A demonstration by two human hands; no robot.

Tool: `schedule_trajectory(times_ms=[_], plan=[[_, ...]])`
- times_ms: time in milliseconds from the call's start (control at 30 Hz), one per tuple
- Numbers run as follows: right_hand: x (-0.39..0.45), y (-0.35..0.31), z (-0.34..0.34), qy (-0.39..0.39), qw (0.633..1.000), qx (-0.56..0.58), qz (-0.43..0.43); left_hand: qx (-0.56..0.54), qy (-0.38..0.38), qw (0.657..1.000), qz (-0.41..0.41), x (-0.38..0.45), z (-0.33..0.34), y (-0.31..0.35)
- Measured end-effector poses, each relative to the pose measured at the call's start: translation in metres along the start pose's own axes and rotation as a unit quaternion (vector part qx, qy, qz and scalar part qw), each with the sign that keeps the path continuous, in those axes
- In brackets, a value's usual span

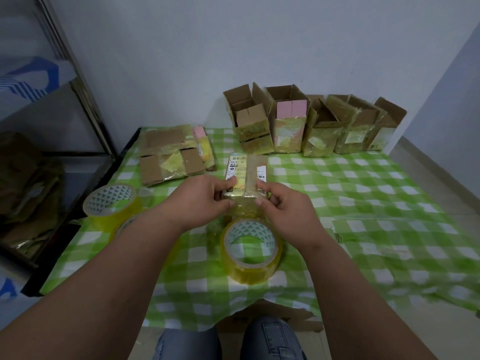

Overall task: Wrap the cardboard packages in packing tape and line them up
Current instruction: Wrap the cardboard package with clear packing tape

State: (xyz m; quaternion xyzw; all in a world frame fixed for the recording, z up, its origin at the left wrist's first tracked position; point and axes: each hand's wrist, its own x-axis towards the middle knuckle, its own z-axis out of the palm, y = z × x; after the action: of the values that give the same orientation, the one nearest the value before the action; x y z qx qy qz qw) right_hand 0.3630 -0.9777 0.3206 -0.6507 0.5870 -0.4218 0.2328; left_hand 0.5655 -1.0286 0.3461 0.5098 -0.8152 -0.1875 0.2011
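Taped package [246, 175] lies mid-cloth, near end pinched by left hand [205, 197] and right hand [283, 206], fingers curled on it. Tape roll [250, 252] just in front. Row of open boxes [311, 123] at wall; one holds pink pads [292, 109].

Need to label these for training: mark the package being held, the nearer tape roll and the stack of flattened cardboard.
package [246, 175], head view, labelled top face.
nearer tape roll [249, 271], head view, outer side.
flattened cardboard [166, 144], head view, top sheet.

Bare forearms, no sleeves; faded blue jeans [270, 339] with worn patches.
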Motion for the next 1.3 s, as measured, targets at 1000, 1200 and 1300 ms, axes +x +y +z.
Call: schedule_trajectory(times_ms=[1000,1200,1300], plan=[[0.004,-0.021,-0.003,0.011,0.97,0.201,0.14,-0.353,0.061,0.916,-0.181,0.007,0.008,0.031],[0.039,-0.024,-0.008,0.035,0.98,0.066,0.184,-0.299,0.028,0.932,-0.202,0.034,-0.005,0.029],[0.056,-0.02,-0.008,-0.007,0.982,0.013,0.19,-0.311,-0.001,0.925,-0.216,0.049,-0.007,0.026]])
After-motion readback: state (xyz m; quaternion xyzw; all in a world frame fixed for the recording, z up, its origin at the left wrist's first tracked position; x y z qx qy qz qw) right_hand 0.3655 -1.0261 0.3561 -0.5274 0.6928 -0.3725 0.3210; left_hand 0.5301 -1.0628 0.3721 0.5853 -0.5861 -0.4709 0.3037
